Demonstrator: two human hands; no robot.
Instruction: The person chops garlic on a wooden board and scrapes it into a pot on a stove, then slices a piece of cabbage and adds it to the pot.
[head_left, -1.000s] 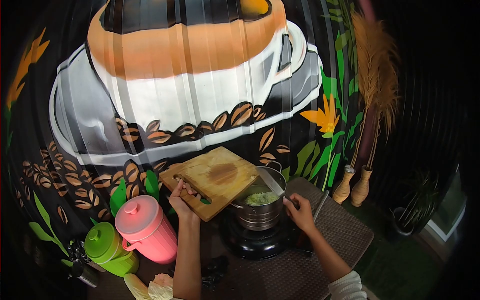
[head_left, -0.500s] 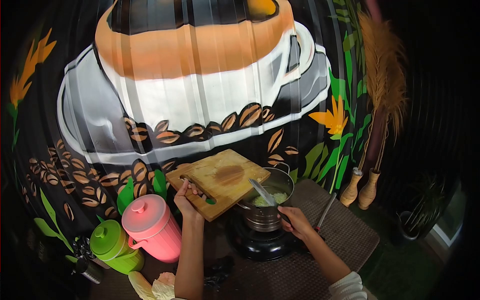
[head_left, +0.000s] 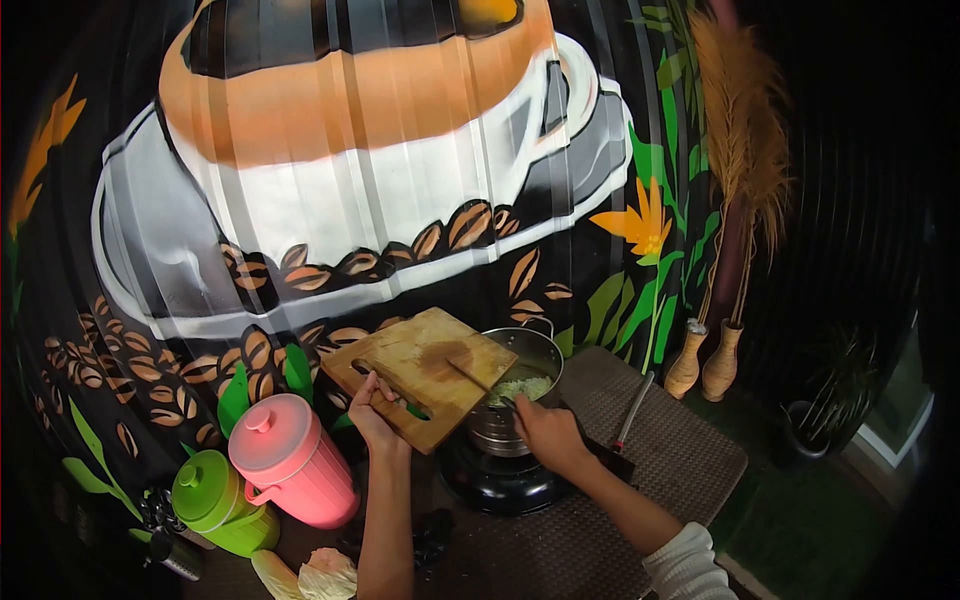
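Before a coffee-cup mural (head_left: 350,150), a steel pot (head_left: 497,432) sits near the counter's (head_left: 670,462) back edge. The left hand (head_left: 375,412) grips the cutting board (head_left: 415,358), tilted over the pot's rim. The right hand (head_left: 545,435), clenched on what seems a knife (head_left: 466,374), has swung its blade from above the pot onto the board, likely for another scrape. Shredded greens (head_left: 522,387) lie in the pot.

Bare left forearm (head_left: 385,530), bare right forearm (head_left: 610,495), white sleeve (head_left: 690,570) from elbow up

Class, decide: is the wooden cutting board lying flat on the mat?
No, the left hand holds the cutting board raised and tilted toward the pot.
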